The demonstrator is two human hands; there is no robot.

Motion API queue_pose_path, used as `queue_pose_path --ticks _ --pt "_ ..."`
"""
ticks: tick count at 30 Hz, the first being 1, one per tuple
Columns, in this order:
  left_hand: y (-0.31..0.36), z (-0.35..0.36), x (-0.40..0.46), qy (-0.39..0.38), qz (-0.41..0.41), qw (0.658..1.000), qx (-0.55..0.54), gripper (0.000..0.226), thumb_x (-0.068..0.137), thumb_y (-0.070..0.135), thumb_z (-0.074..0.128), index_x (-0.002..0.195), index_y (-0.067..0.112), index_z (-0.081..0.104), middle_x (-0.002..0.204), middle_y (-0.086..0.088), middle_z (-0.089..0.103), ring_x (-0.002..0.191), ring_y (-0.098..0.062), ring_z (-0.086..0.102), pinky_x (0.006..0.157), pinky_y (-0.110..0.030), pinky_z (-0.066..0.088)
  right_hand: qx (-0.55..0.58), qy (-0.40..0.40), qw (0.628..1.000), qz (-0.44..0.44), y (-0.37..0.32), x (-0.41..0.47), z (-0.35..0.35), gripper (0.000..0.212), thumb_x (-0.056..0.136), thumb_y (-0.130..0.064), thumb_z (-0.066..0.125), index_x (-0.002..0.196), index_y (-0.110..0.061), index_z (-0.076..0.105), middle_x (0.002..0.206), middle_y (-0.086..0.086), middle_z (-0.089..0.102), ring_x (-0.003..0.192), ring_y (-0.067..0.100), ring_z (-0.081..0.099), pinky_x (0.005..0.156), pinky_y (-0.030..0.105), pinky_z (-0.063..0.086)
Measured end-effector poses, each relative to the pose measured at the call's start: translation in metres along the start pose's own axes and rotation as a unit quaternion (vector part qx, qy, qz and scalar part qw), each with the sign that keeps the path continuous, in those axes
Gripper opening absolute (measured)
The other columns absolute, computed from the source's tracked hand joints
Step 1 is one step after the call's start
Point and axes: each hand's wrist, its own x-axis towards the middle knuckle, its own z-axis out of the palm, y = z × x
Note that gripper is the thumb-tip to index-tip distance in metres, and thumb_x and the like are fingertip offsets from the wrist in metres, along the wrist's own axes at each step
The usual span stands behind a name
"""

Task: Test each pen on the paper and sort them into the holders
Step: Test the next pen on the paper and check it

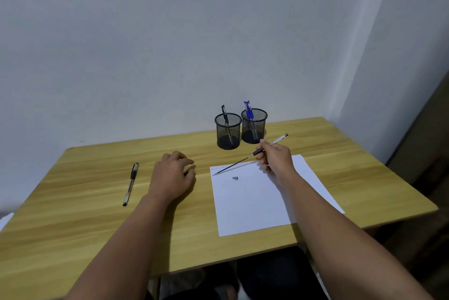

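Observation:
My right hand [275, 157] holds a clear pen with a black grip [279, 139]; a long thin refill sticks out of it, its tip touching the top left corner of the white paper [257, 202]. A small dark scribble [235, 178] marks the sheet. My left hand [173, 175] rests on the wooden table left of the paper, fingers curled, and I cannot tell if it holds anything. A capped black pen [130, 184] lies on the table further left. Two black mesh holders stand behind: the left holder [228, 130] has a black pen, the right holder [254, 125] has blue pens.
The wooden table [97, 226] stands against a white wall, with its right edge near a wall corner. A white sheet corner [4, 220] shows at the far left edge. My legs are under the table's front edge.

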Motion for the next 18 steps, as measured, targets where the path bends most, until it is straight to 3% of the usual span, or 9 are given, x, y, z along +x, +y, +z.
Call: queue_pose_path --ticks 4,7,13,18 --pt "0.015 0.002 0.005 0.002 0.036 0.999 -0.033 0.05 0.083 0.058 0.048 0.109 0.028 0.078 0.109 0.006 0.066 0.103 -0.025 0.056 0.083 -0.042 0.049 -0.005 -0.001 1.0 0.008 0.002 0.0 0.002 0.035 0.105 -0.031 0.067 0.081 -0.007 0.07 0.058 0.002 0.059 0.045 0.011 0.046 0.043 0.024 0.034" --pt "0.025 0.005 0.008 -0.021 0.054 0.997 -0.045 0.049 0.082 0.064 0.048 0.106 0.034 0.079 0.11 0.007 0.065 0.105 -0.023 0.053 0.084 -0.041 0.048 -0.002 -0.006 1.0 0.012 0.002 0.0 0.004 0.034 0.105 -0.031 0.067 0.081 -0.008 0.069 0.059 0.002 0.059 0.045 0.011 0.046 0.042 0.023 0.034" --pt "0.037 0.015 0.007 -0.031 0.071 0.995 -0.067 0.019 0.088 0.047 0.069 0.099 0.035 0.079 0.113 0.009 0.063 0.109 -0.022 0.051 0.085 -0.038 0.046 -0.008 -0.011 1.0 0.018 0.002 0.0 0.005 0.032 0.105 -0.031 0.067 0.084 -0.007 0.071 0.061 0.003 0.06 0.047 0.012 0.048 0.043 0.023 0.035" --pt "0.042 0.014 0.01 -0.023 0.051 0.994 -0.096 0.013 0.089 0.036 0.071 0.095 0.029 0.079 0.113 0.008 0.063 0.109 -0.022 0.051 0.088 -0.038 0.046 -0.017 -0.034 0.999 0.028 0.0 -0.002 0.004 0.031 0.103 -0.031 0.07 0.088 -0.005 0.075 0.064 0.006 0.065 0.05 0.014 0.054 0.044 0.024 0.042"
